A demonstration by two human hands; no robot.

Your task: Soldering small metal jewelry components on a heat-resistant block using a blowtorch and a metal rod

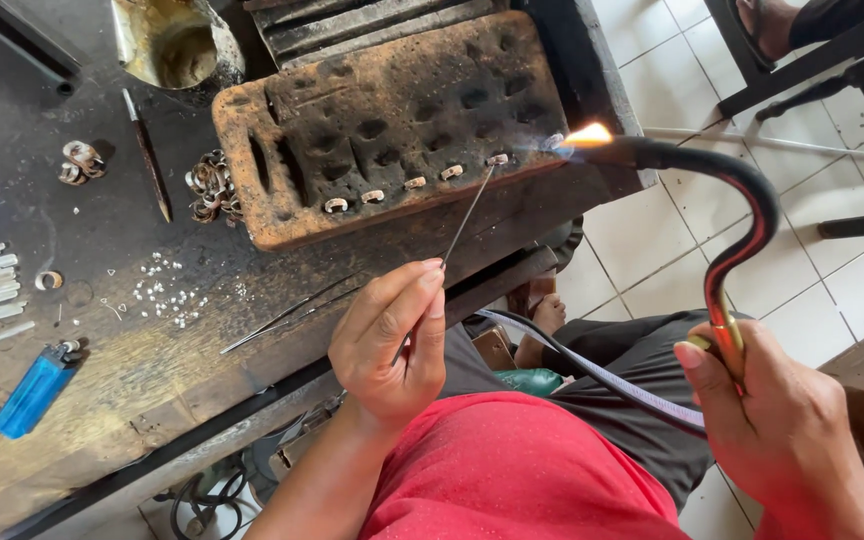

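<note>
A row of small metal rings [414, 183] lies along the near edge of a pitted, charred soldering block [392, 110] on the workbench [102, 370]. The left hand [392, 345] pinches a thin metal rod [467, 215] between thumb and fingers, its tip touching the ring nearest the flame [588, 134]. The right hand [782, 430] is clenched around the brass grip of a curved gas torch [742, 215] (lit, flame just beside the block's right end). More rings [212, 187], tweezers [287, 315] and a blue lighter [34, 390] lie on the bench.
</note>
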